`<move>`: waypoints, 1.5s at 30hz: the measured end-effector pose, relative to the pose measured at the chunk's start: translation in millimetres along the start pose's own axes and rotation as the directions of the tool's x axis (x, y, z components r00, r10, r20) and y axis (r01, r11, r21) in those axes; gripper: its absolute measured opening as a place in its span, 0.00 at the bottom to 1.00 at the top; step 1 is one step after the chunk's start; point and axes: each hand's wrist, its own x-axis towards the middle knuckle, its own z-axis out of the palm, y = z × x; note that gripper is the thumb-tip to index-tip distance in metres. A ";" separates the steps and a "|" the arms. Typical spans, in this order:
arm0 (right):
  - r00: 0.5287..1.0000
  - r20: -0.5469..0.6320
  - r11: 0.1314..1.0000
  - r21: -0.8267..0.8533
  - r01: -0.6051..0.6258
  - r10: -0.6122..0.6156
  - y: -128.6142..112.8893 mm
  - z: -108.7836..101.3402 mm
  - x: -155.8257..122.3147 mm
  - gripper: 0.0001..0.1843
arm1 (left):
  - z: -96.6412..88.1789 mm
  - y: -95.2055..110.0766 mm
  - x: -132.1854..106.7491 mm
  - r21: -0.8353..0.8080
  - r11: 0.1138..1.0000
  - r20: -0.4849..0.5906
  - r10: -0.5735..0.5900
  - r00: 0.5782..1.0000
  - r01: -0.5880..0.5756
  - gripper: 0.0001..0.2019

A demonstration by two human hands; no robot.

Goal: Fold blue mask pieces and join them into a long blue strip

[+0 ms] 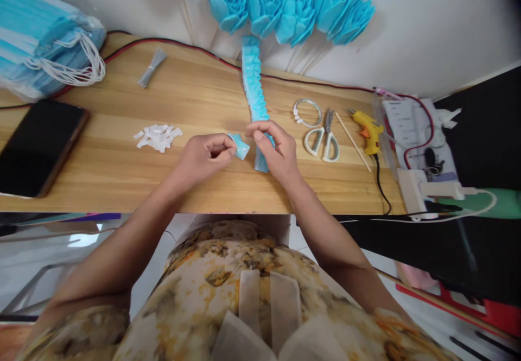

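Between the thumb and fingers of my left hand [209,154] is a small blue fabric piece [240,146], its free end pointing right. My right hand [279,152] hovers just right of that piece, over the lower part of a long row of overlapping folded blue pieces [253,81]. Its fingers are bent, with a small gap between thumb and forefinger, and nothing shows in them. More flat blue material [261,160] lies partly hidden under my right hand. A pile of small white strips [158,137] rests left of my left hand.
Blue fabric roses [266,2] on thin sticks lean against the wall. Scissors [326,135], a tape roll [307,112], a wooden stick [353,143] and a yellow glue gun [368,130] lie right. Leftward are a phone [40,146], bundled wires [152,69] and bagged face masks [40,30].
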 end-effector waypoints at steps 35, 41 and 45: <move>0.969 0.103 0.907 0.340 -0.248 0.227 5.8 7.4 0.5 0.26 | -1.9 -6.7 0.4 0.511 0.593 0.197 0.624 0.756 -0.622 0.12; 0.958 0.121 0.861 0.420 -0.287 0.260 8.8 7.3 2.5 0.31 | -5.3 -9.3 0.2 0.549 0.488 0.271 0.665 0.696 -0.679 0.10; 0.948 0.144 0.803 0.503 -0.319 0.285 8.6 6.5 3.3 0.32 | -4.5 -10.8 0.1 0.513 0.463 0.322 0.676 0.663 -0.722 0.09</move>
